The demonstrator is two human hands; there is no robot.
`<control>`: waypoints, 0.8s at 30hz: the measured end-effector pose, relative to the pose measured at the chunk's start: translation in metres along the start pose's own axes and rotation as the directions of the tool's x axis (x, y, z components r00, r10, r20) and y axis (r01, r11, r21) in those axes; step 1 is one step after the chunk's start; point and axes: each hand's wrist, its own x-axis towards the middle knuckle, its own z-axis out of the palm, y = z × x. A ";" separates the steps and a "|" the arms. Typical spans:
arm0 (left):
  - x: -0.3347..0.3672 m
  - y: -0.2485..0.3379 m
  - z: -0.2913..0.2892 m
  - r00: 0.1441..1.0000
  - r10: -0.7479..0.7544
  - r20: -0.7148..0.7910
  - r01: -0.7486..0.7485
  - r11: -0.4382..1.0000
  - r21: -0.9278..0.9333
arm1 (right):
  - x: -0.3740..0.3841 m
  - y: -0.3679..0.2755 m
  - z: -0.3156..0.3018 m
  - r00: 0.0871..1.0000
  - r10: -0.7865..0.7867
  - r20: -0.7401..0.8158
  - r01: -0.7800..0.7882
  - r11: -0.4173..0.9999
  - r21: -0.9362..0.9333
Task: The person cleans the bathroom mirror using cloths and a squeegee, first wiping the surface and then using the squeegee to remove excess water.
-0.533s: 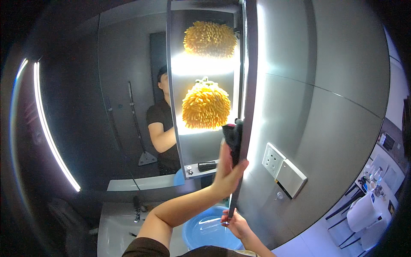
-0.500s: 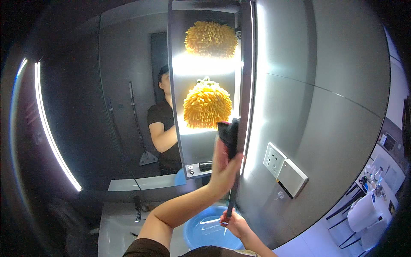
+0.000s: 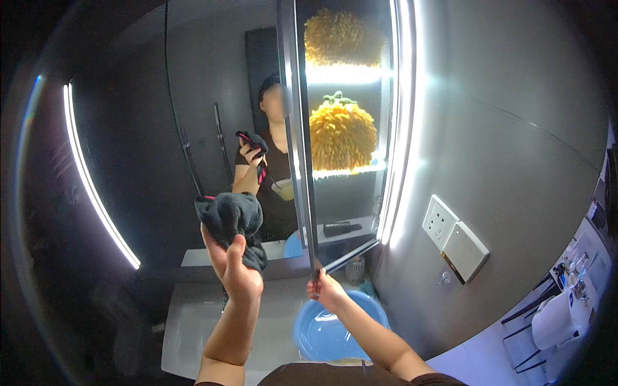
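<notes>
My left hand [image 3: 238, 273] is closed around a bunched black cloth [image 3: 228, 219] with a pink edge, held up in front of the mirror [image 3: 212, 83]. My right hand [image 3: 327, 293] pinches the lower corner of a narrow cabinet door [image 3: 310, 212], above a blue basin [image 3: 341, 325]. A fluffy yellow hand-towel ball [image 3: 342, 136] with a green top is beside the door, in the lit cabinet. Above it appears another yellow fluffy shape [image 3: 344, 38]; I cannot tell whether it is a reflection.
The basin stands in a white sink [image 3: 193, 334]. On the grey wall at right are a socket plate [image 3: 440, 222] and a white switch plate [image 3: 465, 251]. A dark object [image 3: 341, 228] lies on the cabinet's bottom shelf. Far right is a white chair [image 3: 552, 318].
My left hand has moved left with the cloth, away from the door edge. The door has swung left with my right hand at its lower corner. The view has shifted.
</notes>
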 end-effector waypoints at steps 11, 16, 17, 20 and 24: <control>-0.029 0.013 -0.038 0.957 -0.291 -0.003 0.290 0.953 0.085 | 0.065 -0.014 0.011 0.995 0.033 -0.094 -0.033 0.999 0.006; -0.041 0.007 -0.045 0.928 -0.370 0.031 0.352 0.903 0.245 | 0.068 -0.026 0.014 0.986 0.068 -0.150 -0.069 0.998 -0.004; -0.044 0.005 -0.045 0.927 -0.373 0.031 0.355 0.902 0.244 | 0.062 -0.025 0.014 0.986 0.069 -0.153 -0.070 0.998 -0.002; -0.053 -0.011 -0.052 0.900 -0.416 0.132 0.352 0.870 0.347 | 0.038 -0.013 0.021 0.981 -0.039 -0.188 0.017 0.993 -0.116; -0.067 -0.028 -0.046 0.917 -0.394 0.057 0.327 0.826 0.459 | -0.042 0.001 0.061 0.860 -0.491 -0.136 0.456 0.861 -0.225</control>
